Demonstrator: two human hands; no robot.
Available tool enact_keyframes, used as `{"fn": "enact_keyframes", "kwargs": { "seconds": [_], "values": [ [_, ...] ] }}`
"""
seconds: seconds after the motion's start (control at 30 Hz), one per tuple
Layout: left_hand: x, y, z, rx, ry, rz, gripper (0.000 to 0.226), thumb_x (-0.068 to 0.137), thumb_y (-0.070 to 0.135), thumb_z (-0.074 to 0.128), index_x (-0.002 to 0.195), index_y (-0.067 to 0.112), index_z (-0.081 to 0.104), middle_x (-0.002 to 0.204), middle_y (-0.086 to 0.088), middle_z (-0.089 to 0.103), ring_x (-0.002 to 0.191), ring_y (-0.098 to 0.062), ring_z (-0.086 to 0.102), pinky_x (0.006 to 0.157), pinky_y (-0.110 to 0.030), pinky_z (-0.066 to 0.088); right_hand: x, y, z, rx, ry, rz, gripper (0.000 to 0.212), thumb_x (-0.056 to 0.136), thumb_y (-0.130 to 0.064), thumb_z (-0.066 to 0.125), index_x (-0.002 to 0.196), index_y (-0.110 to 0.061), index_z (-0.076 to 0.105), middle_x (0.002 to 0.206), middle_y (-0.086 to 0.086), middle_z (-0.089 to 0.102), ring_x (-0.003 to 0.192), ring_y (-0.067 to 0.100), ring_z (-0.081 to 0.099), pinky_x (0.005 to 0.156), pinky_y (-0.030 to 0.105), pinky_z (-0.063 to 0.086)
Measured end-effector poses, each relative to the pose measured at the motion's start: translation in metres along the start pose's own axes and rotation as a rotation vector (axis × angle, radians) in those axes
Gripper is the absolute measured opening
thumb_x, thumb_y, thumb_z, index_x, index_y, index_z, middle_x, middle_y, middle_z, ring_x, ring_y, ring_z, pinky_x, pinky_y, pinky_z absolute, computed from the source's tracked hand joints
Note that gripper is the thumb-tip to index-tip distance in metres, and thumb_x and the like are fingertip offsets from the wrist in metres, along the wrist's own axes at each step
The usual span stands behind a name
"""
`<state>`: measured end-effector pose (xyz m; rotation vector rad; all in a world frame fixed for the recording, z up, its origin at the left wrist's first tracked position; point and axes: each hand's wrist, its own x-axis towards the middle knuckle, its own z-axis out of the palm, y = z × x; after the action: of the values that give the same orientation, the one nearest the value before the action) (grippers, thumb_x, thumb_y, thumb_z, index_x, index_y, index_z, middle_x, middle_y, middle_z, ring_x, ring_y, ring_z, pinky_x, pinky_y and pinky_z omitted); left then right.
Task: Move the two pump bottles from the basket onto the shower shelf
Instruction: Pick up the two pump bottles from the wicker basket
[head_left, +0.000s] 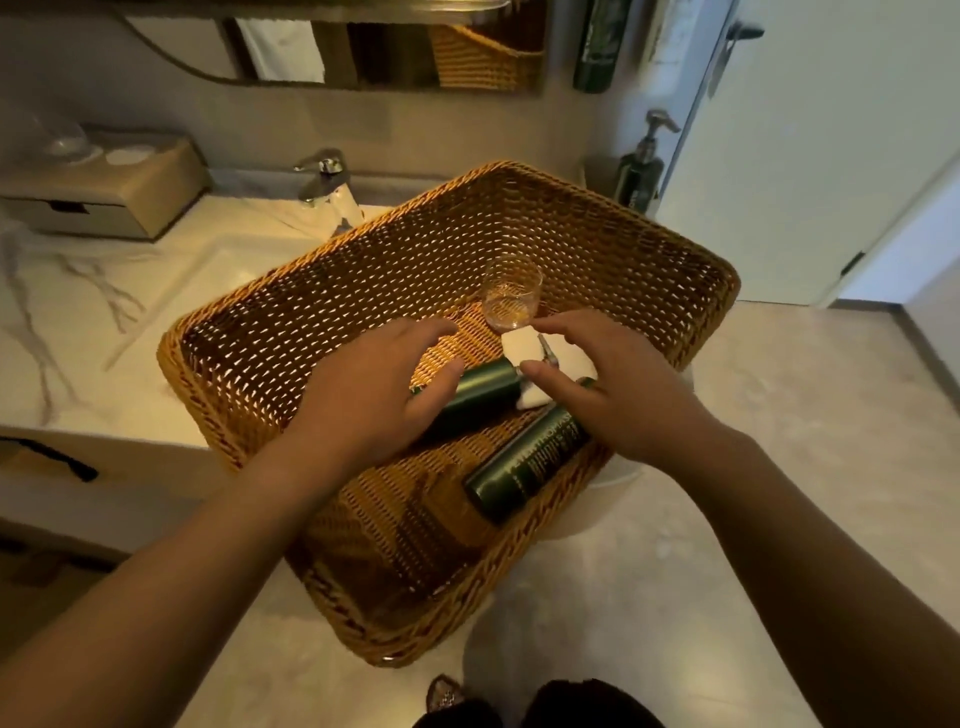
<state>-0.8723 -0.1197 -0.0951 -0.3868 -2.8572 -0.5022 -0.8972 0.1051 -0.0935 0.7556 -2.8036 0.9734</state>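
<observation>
A large woven basket (322, 291) rests on the vanity's edge and on a white round object below it. Two dark green pump bottles lie flat inside it. My left hand (384, 395) curls over the upper bottle (483, 389), thumb and fingers around its body. The lower bottle (524, 462) lies diagonally with its label up, and my right hand (618, 395) hovers over its top end, fingers spread, touching it at most lightly. A white folded cloth (524, 345) and a pump head lie between my hands. A clear glass (511, 293) stands behind them.
A marble vanity (78, 312) with a sink and a chrome tap (324, 179) is at the left, with a tissue box (104, 187) behind it. Another green pump bottle (641, 171) stands by the wall at the right. A white door (810, 156) is beyond. A mirror hangs above.
</observation>
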Motion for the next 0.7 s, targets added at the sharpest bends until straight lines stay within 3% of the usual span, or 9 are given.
{"fn": "enact_keyframes", "kwargs": {
  "seconds": [0.13, 0.33, 0.53, 0.7],
  "values": [
    [0.017, -0.012, 0.014, 0.002, -0.037, 0.016, 0.054, 0.087, 0.059, 0.026, 0.130, 0.030, 0.043, 0.121, 0.000, 0.059, 0.082, -0.008, 0.050, 0.065, -0.031, 0.047, 0.007, 0.004, 0.004, -0.063, 0.046, 0.114, 0.051, 0.084, -0.055, 0.046, 0.125, -0.025, 0.052, 0.126, -0.004, 0.056, 0.109, 0.008, 0.048, 0.083, 0.024, 0.038],
    [0.036, -0.023, 0.027, 0.014, -0.068, 0.022, 0.053, 0.087, 0.057, 0.031, 0.130, 0.030, 0.044, 0.123, 0.002, 0.058, 0.071, -0.004, 0.044, 0.062, -0.027, 0.043, 0.023, 0.008, 0.008, -0.055, 0.020, 0.168, 0.051, 0.085, -0.054, 0.047, 0.126, -0.024, 0.050, 0.127, -0.002, 0.054, 0.113, 0.014, 0.050, 0.091, 0.039, 0.045],
    [0.058, -0.041, 0.028, -0.013, -0.115, 0.129, 0.050, 0.088, 0.055, 0.033, 0.130, 0.030, 0.044, 0.122, 0.002, 0.058, 0.074, -0.005, 0.045, 0.064, -0.028, 0.045, 0.030, -0.002, 0.014, -0.098, 0.044, 0.239, 0.053, 0.085, -0.054, 0.047, 0.129, -0.024, 0.048, 0.129, -0.003, 0.053, 0.113, 0.012, 0.048, 0.087, 0.027, 0.038],
    [0.087, -0.061, 0.022, -0.038, -0.146, 0.295, 0.049, 0.087, 0.055, 0.034, 0.129, 0.031, 0.045, 0.123, 0.002, 0.059, 0.086, -0.012, 0.056, 0.069, -0.033, 0.049, 0.031, -0.020, 0.020, -0.128, 0.162, 0.388, 0.048, 0.087, -0.051, 0.050, 0.128, -0.027, 0.049, 0.126, -0.005, 0.053, 0.107, 0.010, 0.049, 0.087, 0.031, 0.045]
  ]
}}
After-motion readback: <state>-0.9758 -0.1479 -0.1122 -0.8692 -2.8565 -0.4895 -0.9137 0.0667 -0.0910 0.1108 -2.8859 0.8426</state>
